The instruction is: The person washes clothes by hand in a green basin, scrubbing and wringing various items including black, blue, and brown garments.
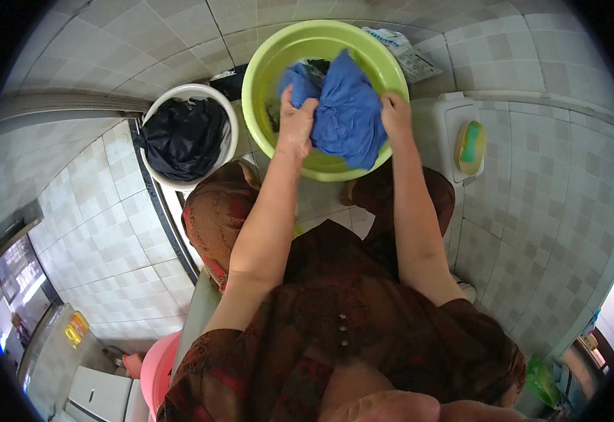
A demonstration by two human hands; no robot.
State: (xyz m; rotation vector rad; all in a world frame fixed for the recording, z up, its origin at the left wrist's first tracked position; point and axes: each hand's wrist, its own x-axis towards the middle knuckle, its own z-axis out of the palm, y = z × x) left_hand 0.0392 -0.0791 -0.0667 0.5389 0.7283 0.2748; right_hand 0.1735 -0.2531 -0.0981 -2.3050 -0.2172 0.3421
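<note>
A blue cloth garment [346, 116] is stretched between my two hands over a lime-green plastic basin [258, 124]. My left hand [295, 121] grips its bunched left part, thumb and fingers pinched on the fabric. At the basin's right rim, my right hand [395, 115] is closed on the garment's right edge. The cloth hangs in a broad fold toward the near rim and hides much of the basin's inside. Some dark cloth [318, 65] shows behind it in the basin.
Left of the basin stands a white bucket [234, 134] holding black clothing [185, 138]. A printed plastic bag [404, 53] leans behind the basin at right. A yellow soap dish [464, 153] with a green bar sits on a white ledge [452, 113]. Tiled walls [528, 158] enclose the space.
</note>
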